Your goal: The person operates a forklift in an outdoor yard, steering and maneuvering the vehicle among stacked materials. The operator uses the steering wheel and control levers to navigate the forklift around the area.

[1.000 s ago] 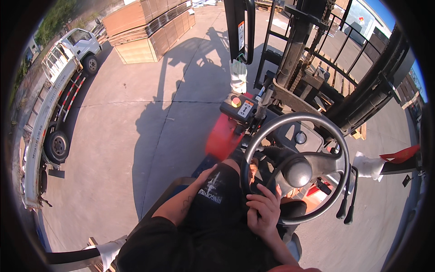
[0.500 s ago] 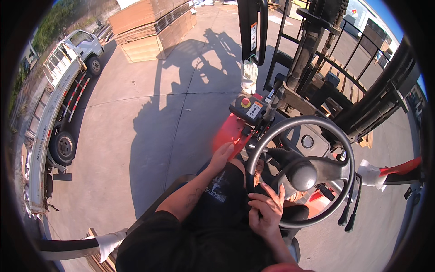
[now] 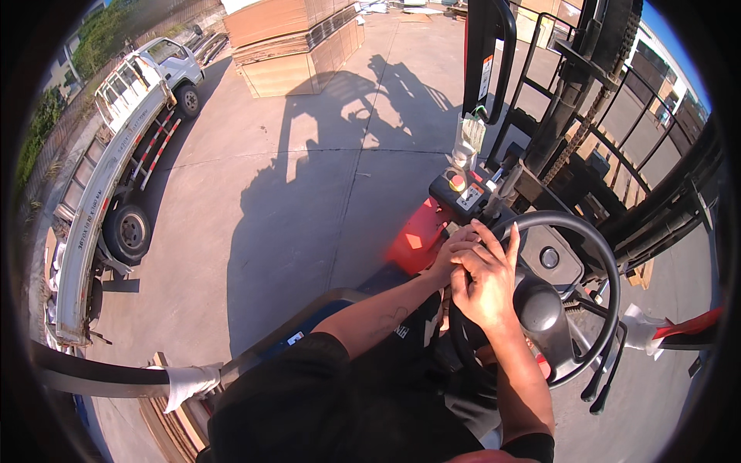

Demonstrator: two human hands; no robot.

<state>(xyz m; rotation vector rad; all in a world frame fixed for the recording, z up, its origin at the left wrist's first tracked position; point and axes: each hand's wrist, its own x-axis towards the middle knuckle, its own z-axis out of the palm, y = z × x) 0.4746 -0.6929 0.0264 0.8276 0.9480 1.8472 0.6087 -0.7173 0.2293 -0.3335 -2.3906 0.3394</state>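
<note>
The black steering wheel [image 3: 614, 301] of a forklift stands in front of me. My right hand [image 3: 485, 282] lies over the upper left of its rim, some fingers stretched out and apart, others bent; the palm side is hidden. Just left of the rim, my left hand [image 3: 448, 256] reaches forward, its fingers largely covered by the right hand. Whether it holds anything does not show. Beyond it is a dark control box with a red and yellow push button [image 3: 457, 183]. Two black levers [image 3: 600, 392] stand right of the wheel.
A mast [image 3: 567, 100] with chains rises ahead right, before a wooden pallet [image 3: 617, 166]. At the far left stands a white flatbed truck [image 3: 116, 174]. A stack of large cardboard boxes [image 3: 285, 62] is ahead. Wrapped frame bars [image 3: 100, 376] flank me; wooden boards [image 3: 174, 420] lie behind left.
My left hand has moved forward and right from beside my thigh to the wheel's upper left. The right hand has gone up along the rim. The view has shifted.
</note>
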